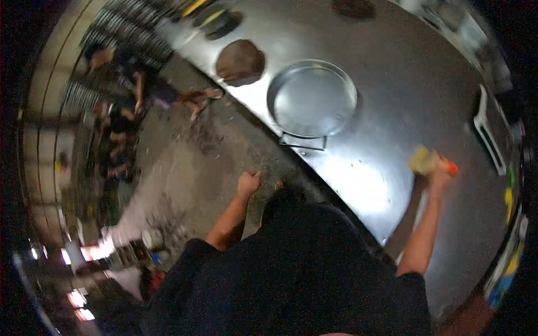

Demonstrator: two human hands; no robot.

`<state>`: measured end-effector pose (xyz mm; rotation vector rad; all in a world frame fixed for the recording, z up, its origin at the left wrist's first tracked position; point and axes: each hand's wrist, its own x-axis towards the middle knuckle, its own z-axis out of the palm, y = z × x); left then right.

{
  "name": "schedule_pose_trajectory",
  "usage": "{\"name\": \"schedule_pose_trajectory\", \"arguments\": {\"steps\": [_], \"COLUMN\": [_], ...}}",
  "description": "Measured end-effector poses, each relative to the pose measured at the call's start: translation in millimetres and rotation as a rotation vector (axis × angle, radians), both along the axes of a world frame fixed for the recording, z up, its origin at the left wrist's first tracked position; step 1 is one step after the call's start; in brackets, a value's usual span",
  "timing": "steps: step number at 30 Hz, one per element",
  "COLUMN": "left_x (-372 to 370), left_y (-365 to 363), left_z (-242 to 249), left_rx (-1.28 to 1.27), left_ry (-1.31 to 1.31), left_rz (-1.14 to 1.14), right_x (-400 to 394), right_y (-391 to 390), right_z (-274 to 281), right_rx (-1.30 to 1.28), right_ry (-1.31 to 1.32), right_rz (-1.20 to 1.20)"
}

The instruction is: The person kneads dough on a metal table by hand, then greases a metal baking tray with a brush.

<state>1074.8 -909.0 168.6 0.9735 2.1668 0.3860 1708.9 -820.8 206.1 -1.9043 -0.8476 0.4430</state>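
Note:
My right hand (pixel 441 178) is closed around a yellowish object with an orange-red end (pixel 423 161), blurred by motion, above the metal table (pixel 386 134). What the object is I cannot make out. Away from the table, over the floor, my left hand (pixel 249 183) is curled closed, and nothing shows in it. A round metal pan (pixel 314 99) lies on the table near its edge, beyond both hands, with a dark handle frame (pixel 303 141) on its near side.
A brown round item (pixel 240 63) and a dark round item with a yellowish band (pixel 215 21) sit at the table's upper left. A white-framed object (pixel 489 131) stands at the right. Other people (pixel 134 75) are on the floor at left, beside stacked racks.

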Motion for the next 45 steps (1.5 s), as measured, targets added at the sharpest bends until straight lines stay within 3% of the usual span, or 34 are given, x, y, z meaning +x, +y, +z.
{"name": "schedule_pose_trajectory", "arguments": {"steps": [3,4,5,6,7,9,11,13,17,18,20,23,25,26,29,31,34,35,36,37,38,39,40,42,45], "left_x": [1,-2,-4,-35,-64,-66,-98,-111,-120,-117,-104,-99,-98,-97,-116,-140,-146,-146,-147,-141,-136,-129,-124,-108,-75], "left_y": [-27,-45,-63,-102,-139,-185,-255,-284,-332,-328,-306,-281,-274,-272,-283,-296,-312,-325,-327,-323,-317,-303,-289,-255,-183], "left_z": [-1,5,13,-43,-95,-69,-149,-161,-172,-162,-123,-120,-117,-115,-126,-145,-157,-159,-158,-150,-151,-147,-142,-137,-127], "left_rx": [-0.021,-0.146,-0.274,-0.198,-0.124,-0.379,-0.480,-0.480,-0.544,-0.501,-0.417,-0.337,-0.258,-0.177,-0.191,-0.296,-0.398,-0.394,-0.403,-0.442,-0.490,-0.512,-0.510,-0.466,-0.389], "left_ry": [0.120,0.165,0.207,0.264,0.327,-0.106,-0.171,-0.191,-0.239,-0.213,-0.127,-0.250,-0.315,-0.369,-0.285,-0.264,-0.141,0.029,0.062,0.015,-0.062,-0.120,-0.139,-0.141,-0.155], "left_rz": [0.021,0.010,-0.010,-0.066,-0.122,0.264,0.388,0.401,0.398,0.306,0.141,0.105,0.217,0.332,0.291,0.140,-0.099,-0.396,-0.500,-0.481,-0.378,-0.282,-0.227,-0.181,-0.145], "right_x": [111,148,181,173,144,76,39,-13,-171,-199,-212,-201,-197,-160,-53,-8,8,-26,-58,-44,-69,-55,-74,-29,33], "right_y": [-43,-57,-78,-89,-103,-114,-116,-104,-86,-88,-86,-125,-162,-181,-237,-274,-281,-272,-259,-254,-248,-251,-237,-230,-184], "right_z": [-9,-13,-19,-6,15,28,9,-13,27,38,-10,-20,23,13,-10,-8,-3,21,42,-11,16,-14,7,-24,29], "right_rx": [-0.192,-0.243,-0.311,-0.431,-0.553,-0.481,-0.397,-0.289,-0.103,-0.062,0.304,0.082,0.052,0.091,0.173,-0.195,-0.241,-0.180,-0.122,0.093,-0.172,-0.256,-0.042,-0.018,-0.060], "right_ry": [-0.416,-0.550,-0.786,-0.781,-0.764,-0.801,-0.808,-0.730,-0.690,-0.692,-0.701,-0.610,-0.427,-0.553,-0.975,-0.748,-0.566,-0.506,-0.448,-0.328,-0.667,-0.858,-1.052,-1.003,-0.381], "right_rz": [-0.247,-0.332,-0.265,-0.333,-0.403,-0.349,-0.230,-0.073,0.334,0.440,0.640,0.712,0.540,0.513,0.314,0.099,-0.186,-0.151,-0.131,-0.100,0.090,0.239,0.191,0.129,-0.109]}}
